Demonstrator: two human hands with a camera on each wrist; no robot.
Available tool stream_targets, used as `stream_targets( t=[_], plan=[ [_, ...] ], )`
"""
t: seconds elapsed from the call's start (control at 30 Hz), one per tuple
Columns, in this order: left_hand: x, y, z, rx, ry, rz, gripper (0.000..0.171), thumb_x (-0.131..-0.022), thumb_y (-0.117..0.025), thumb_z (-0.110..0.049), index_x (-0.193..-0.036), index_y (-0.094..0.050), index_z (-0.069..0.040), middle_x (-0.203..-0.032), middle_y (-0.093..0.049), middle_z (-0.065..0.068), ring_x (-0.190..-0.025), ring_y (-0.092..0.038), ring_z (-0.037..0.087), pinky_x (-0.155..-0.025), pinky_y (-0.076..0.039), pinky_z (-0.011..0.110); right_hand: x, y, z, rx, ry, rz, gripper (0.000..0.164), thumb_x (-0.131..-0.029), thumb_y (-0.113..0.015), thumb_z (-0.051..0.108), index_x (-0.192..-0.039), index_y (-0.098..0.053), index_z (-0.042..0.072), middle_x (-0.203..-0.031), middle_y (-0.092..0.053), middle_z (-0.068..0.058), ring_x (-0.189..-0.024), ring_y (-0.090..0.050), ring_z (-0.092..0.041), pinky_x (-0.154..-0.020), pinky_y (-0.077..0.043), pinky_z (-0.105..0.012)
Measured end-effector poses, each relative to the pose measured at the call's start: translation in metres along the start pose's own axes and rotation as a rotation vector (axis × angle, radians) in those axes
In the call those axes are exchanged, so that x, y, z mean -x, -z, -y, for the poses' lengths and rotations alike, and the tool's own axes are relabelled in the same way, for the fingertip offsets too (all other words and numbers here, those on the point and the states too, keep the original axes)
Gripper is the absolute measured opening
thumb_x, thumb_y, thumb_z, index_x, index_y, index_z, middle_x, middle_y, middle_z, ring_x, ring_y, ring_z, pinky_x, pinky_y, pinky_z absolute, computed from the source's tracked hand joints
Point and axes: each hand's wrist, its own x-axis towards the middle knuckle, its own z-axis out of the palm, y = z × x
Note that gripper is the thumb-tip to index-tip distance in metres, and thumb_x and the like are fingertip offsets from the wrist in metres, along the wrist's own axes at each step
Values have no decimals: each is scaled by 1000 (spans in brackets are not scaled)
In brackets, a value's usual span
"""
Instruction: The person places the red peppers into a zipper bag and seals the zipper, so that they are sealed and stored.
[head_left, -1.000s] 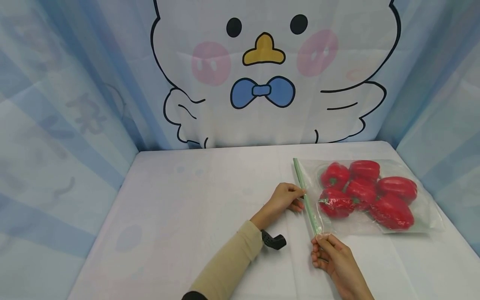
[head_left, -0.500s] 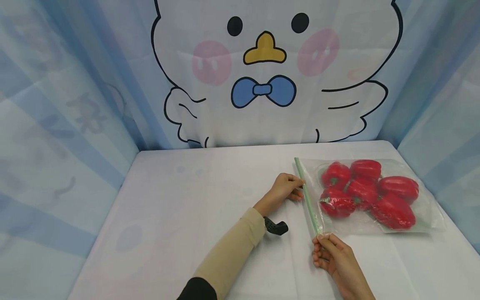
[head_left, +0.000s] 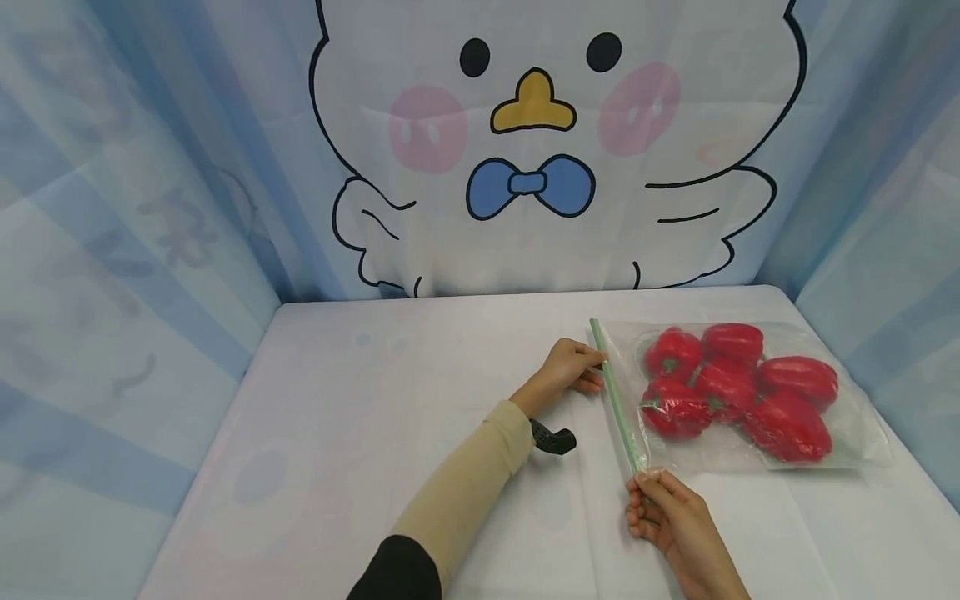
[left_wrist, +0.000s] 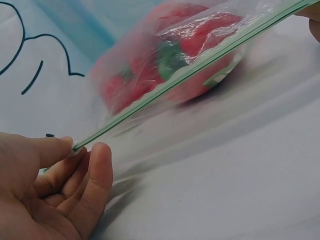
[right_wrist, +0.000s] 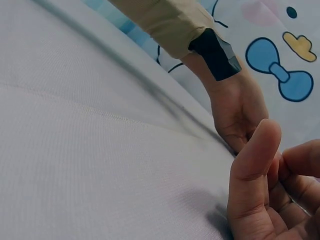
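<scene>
A clear zip bag [head_left: 855, 442] lies on the right of the table with several red bell peppers [head_left: 787, 427] inside. Its green zip strip [head_left: 618, 402] runs along the left edge. My left hand [head_left: 564, 371] pinches the strip towards its far end between thumb and finger. In the left wrist view a small whitish piece [left_wrist: 76, 150] shows at those fingertips, on the strip. At the near end, my right hand [head_left: 678, 518] pinches the bag's corner, its other fingers curled. In the right wrist view, the right hand [right_wrist: 255, 195] hides the bag.
A white cloth covers the table [head_left: 360, 433]. Behind it hangs a curtain [head_left: 517, 250] printed with a cartoon bird, and blue-white curtains [head_left: 112, 292] close in the sides. A black wrist device [head_left: 553, 437] sticks out from my left cuff.
My left hand has slid along the green strip towards its far end, away from my right hand. The right hand keeps its pinch at the near corner, and the bag lies in place.
</scene>
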Motion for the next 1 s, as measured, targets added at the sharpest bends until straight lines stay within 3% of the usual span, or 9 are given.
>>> stream_targets(
  t=[0.4, 1.0],
  plan=[
    [-10, 3, -2, 11, 20, -16, 22, -103, -66, -12, -106, -71, 9, -72, -65, 6, -52, -64, 10, -50, -56, 20, -1, 2, -1, -3, 1, 9, 24, -109, -54, 31, -106, -63, 8, -89, -61, 1, -74, -61, -10, -66, -58, -25],
    [-14, 7, -5, 9, 20, -17, 22, -103, -65, -12, -108, -72, 9, -73, -66, 4, -53, -65, 9, -52, -58, 20, 0, 1, -1, 0, 18, 17, 24, -109, -54, 29, -105, -63, 7, -89, -61, 1, -72, -62, -10, -65, -58, -24]
  ],
)
